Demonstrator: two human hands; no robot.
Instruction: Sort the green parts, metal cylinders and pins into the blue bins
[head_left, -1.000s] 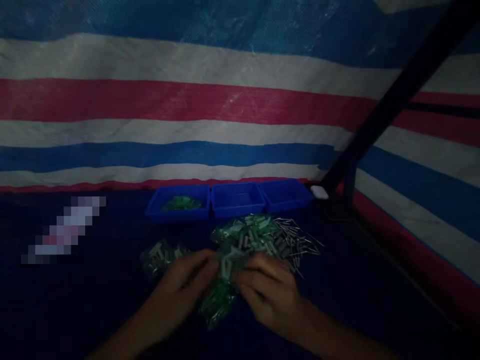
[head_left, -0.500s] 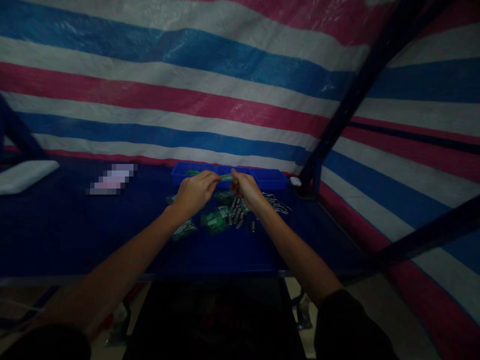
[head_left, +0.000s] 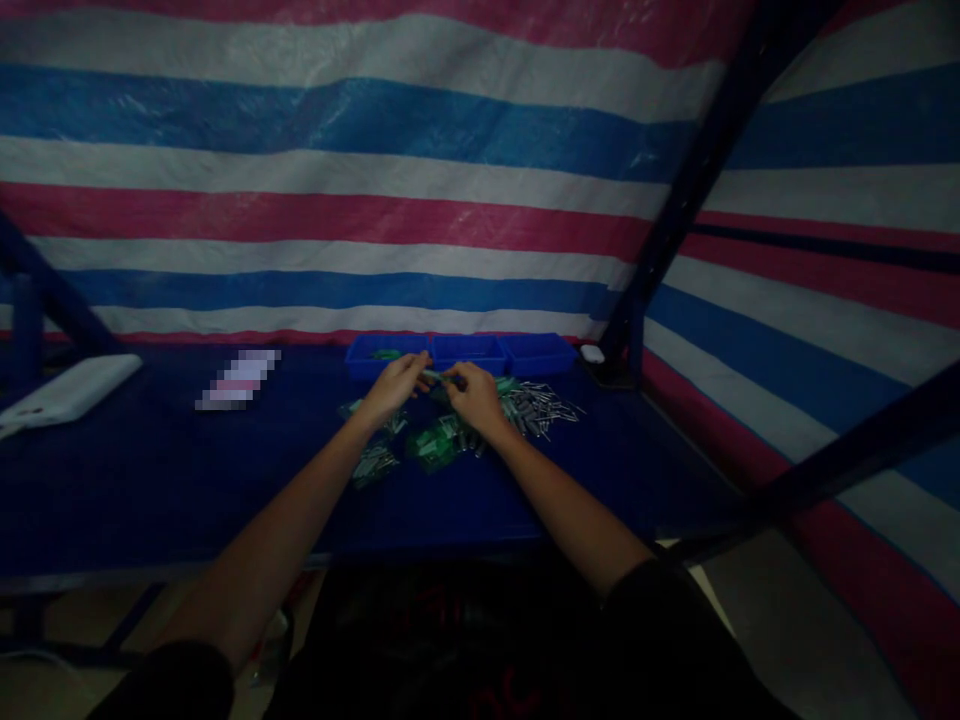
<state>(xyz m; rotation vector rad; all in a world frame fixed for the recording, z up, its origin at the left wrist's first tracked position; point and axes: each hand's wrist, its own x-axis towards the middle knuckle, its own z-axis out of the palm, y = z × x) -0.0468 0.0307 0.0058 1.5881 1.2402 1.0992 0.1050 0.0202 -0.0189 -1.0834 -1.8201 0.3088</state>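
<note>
My left hand (head_left: 397, 386) and my right hand (head_left: 477, 398) are close together over the middle of the table. Between their fingertips is a slim greenish plastic packet (head_left: 437, 376), pinched at each end. A small dark piece (head_left: 459, 382) shows at my right fingertips; its kind is too dim to tell. Below the hands lie green plastic packets (head_left: 435, 444). Clear packets (head_left: 375, 460) with thin pieces inside lie below my left hand. Beside my right hand is a heap of small metal cylinders and thin metal rods (head_left: 544, 405), partly hidden by that hand.
A blue tray (head_left: 469, 350) with three compartments stands behind the hands; something green lies in its left one. On the blue table (head_left: 262, 480) are a blurred-out flat object (head_left: 240, 380), a white slab-like object (head_left: 75, 388) and a small white case (head_left: 592, 354). Blue metal posts frame the table.
My view has shifted slightly. My hands have come a little nearer me and closer together, still with the greenish packet between them. More of the metal heap shows at the right.
</note>
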